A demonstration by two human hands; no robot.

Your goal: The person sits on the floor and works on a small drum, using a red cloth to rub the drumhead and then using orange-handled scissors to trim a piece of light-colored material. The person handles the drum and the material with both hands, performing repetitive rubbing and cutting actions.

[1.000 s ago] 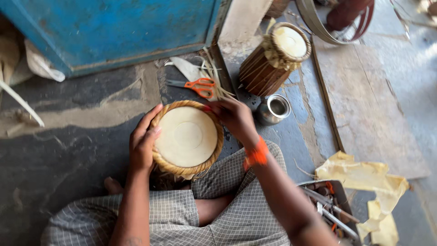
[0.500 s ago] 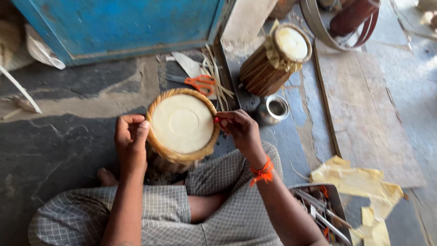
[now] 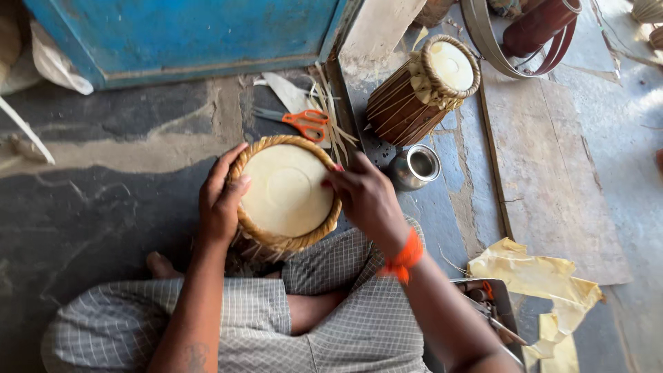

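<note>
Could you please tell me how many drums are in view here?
2: one drum between the left hand and right hand; a second drum beside the blue door. Others may be hidden.

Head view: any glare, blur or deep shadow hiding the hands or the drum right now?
Head view: sharp on the drum, left hand and right hand, both on its braided rim; soft even light there, no glare on the pale skin; strong sunlight washes out the floor at the right; frame corners bend slightly.
</note>
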